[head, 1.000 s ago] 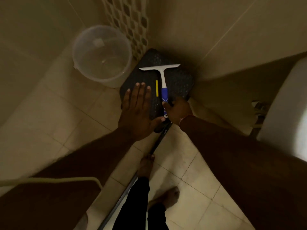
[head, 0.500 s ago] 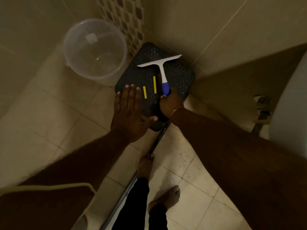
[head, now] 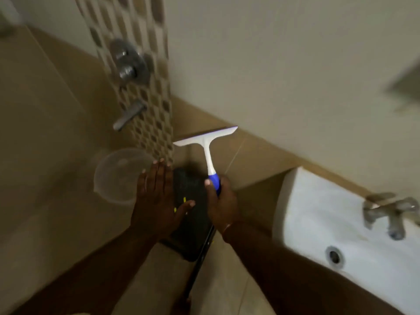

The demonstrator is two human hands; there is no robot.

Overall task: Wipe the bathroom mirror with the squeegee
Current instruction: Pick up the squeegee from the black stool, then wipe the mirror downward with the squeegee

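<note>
The squeegee (head: 205, 142) has a white blade, a white neck and a blue grip. My right hand (head: 221, 203) is closed around the blue grip and holds it up in the air, blade upward and tilted, in front of the tan wall tiles. My left hand (head: 158, 196) is flat with fingers spread, hovering over the left edge of a black stool (head: 192, 223), holding nothing. No mirror is in view.
A clear plastic bucket (head: 118, 176) stands left of the stool. Shower fittings (head: 129, 62) sit on the patterned tile strip above. A white washbasin (head: 341, 223) with a tap (head: 388, 212) fills the lower right. A dark rod (head: 200, 258) leans by the stool.
My right hand has lifted the squeegee off the black stool and raised it. The view has swung upward and right, bringing the washbasin and shower fittings into sight.
</note>
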